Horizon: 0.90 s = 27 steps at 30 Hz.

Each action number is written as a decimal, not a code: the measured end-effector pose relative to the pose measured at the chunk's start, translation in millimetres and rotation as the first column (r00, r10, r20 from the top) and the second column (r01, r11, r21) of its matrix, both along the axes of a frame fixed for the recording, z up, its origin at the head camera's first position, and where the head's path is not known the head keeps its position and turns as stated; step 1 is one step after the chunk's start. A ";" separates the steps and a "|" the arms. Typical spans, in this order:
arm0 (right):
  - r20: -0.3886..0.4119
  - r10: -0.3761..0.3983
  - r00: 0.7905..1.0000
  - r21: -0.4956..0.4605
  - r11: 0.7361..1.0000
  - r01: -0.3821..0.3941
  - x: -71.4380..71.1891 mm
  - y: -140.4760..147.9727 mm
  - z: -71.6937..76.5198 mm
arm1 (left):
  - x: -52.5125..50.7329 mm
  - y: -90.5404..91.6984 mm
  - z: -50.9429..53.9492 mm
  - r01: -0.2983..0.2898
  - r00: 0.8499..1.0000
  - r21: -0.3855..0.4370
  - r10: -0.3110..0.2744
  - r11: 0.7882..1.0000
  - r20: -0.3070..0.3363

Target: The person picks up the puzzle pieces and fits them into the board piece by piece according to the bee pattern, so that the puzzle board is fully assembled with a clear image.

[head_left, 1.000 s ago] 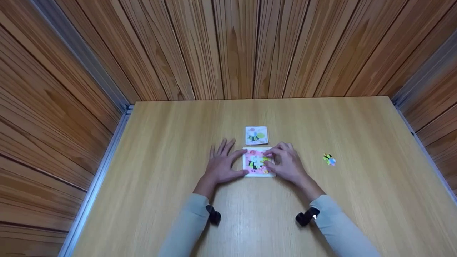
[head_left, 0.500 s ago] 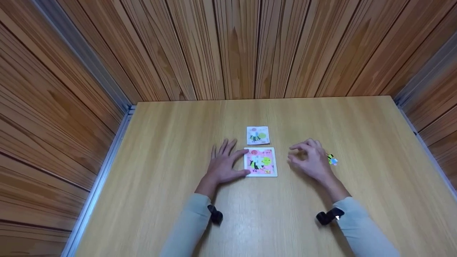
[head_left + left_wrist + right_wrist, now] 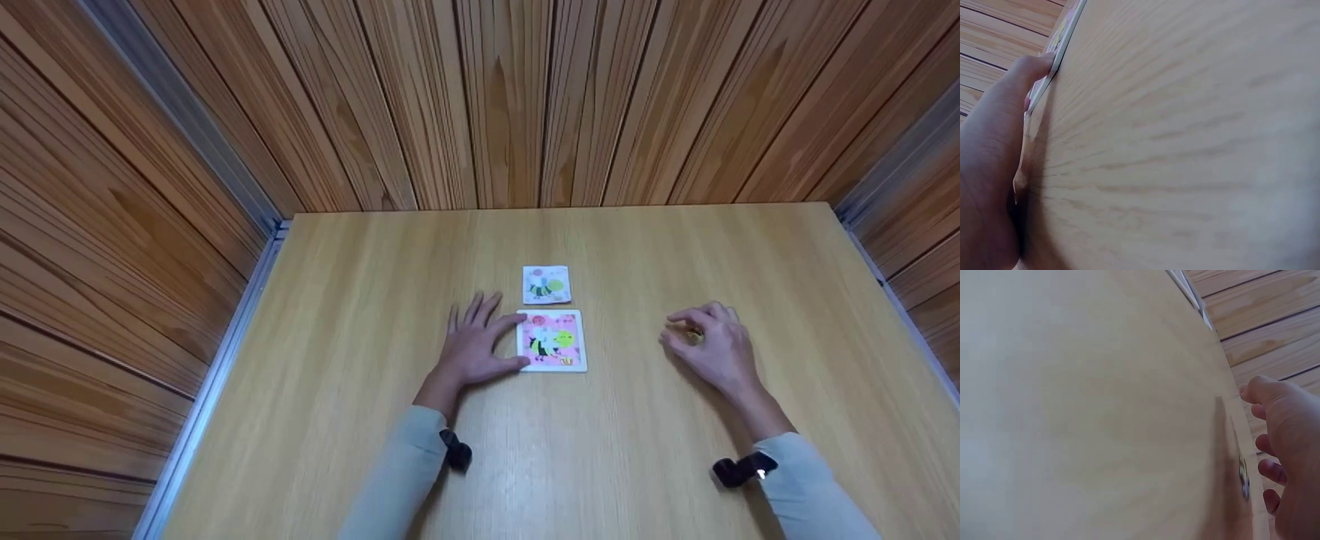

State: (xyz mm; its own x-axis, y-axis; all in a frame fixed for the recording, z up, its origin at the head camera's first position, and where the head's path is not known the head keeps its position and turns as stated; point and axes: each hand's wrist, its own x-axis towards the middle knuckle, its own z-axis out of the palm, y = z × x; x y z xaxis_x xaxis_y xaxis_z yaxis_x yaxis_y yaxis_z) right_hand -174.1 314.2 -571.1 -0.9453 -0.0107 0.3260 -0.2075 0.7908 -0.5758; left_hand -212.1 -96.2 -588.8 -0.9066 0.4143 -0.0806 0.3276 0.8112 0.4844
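Note:
A small square jigsaw puzzle lies in a white frame on the table, with a bee picture on pink. My left hand rests at its left side with fingers spread. Its thumb and index finger touch the frame's left edge, and the left wrist view shows the thumb on that edge. Off to the right, my right hand hovers low with loosely bent fingers and holds nothing. Under it lies a small yellow, black and blue piece, mostly hidden by the hand in the head view.
A square picture card with a similar bee design lies just beyond the puzzle. The wooden table is bounded by a plank wall at the back and metal rails at the sides.
My right hand has left the puzzle and moved right, over the small piece on the table. The left hand stays at the frame's edge.

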 end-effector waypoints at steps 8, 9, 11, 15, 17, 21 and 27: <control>0.057 -0.098 0.994 0.019 0.995 0.097 13.5 34.0 -3.8 | -0.4 0.3 1.6 -0.001 1.000 -0.011 0.001 1.000 0.005; 0.063 -0.108 0.992 0.023 0.994 0.106 14.5 37.1 -4.2 | -0.4 0.3 1.4 0.000 1.000 -0.012 0.000 1.000 0.007; 0.075 -0.123 0.990 0.037 0.992 0.121 15.6 42.2 -5.2 | -0.7 0.3 0.8 0.002 1.000 -0.019 -0.001 1.000 0.006; 0.090 -0.145 0.985 0.067 0.988 0.139 15.5 47.8 -5.8 | -0.4 -0.2 0.9 0.001 1.000 -0.017 -0.001 1.000 -0.007; 0.097 -0.143 0.985 0.070 0.988 0.136 14.8 48.5 -6.0 | 0.1 -0.4 1.1 0.000 1.000 -0.016 -0.001 1.000 -0.011; 0.109 -0.123 0.986 0.065 0.991 0.116 13.3 45.9 -6.5 | 1.3 -0.2 0.7 -0.001 1.000 -0.005 0.001 1.000 -0.013; 0.108 -0.087 0.990 0.046 0.996 0.082 8.7 35.6 -7.1 | 1.5 0.4 0.7 -0.004 1.000 0.012 0.004 1.000 -0.011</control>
